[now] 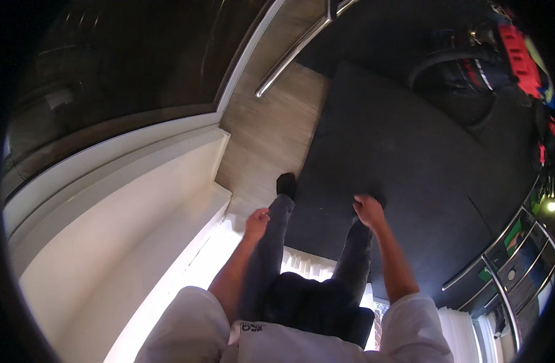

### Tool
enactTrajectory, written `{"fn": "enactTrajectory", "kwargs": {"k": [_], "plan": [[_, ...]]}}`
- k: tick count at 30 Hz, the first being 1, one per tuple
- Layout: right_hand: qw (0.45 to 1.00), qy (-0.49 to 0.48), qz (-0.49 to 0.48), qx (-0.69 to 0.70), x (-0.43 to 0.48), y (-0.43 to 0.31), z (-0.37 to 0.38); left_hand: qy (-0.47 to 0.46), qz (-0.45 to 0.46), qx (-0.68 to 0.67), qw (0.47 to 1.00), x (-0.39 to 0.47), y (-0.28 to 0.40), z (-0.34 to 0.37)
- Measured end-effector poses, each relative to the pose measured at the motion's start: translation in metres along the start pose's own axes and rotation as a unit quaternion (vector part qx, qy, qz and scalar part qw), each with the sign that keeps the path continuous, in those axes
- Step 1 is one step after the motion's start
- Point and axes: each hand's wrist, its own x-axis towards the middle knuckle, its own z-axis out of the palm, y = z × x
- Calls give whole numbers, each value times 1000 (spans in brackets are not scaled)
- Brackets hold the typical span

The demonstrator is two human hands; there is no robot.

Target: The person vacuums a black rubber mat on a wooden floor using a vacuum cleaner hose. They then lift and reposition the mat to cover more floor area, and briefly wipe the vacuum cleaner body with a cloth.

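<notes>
My left hand (258, 223) hangs by my left thigh with its fingers curled in, and nothing shows in it. Beside my right leg, my right hand (369, 211) is closed like a fist; no object can be made out there. Both arms reach forward and down over my dark trousers (274, 236). A black sock or shoe (286, 183) on my left foot is by the edge of a black floor mat (372, 140). My right foot is mostly hidden behind the right hand.
On the left runs a white ledge (123, 199) under a dark glass pane (137, 59). A chrome rail (291, 56) stands ahead over wood-look flooring (268, 131). At right are a metal railing (502, 281) and a red slotted object (518, 61). White curtains (459, 326) hang behind.
</notes>
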Motion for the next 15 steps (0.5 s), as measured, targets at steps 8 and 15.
{"fn": "enactTrajectory", "kwargs": {"k": [8, 15], "plan": [[869, -2, -273, -414, 274, -65, 66, -48, 7, -14, 999, -1, 25, 79], [777, -143, -204, -579, 370, -96, 68, -172, -59, 125, 975, 2, 3, 106]]}}
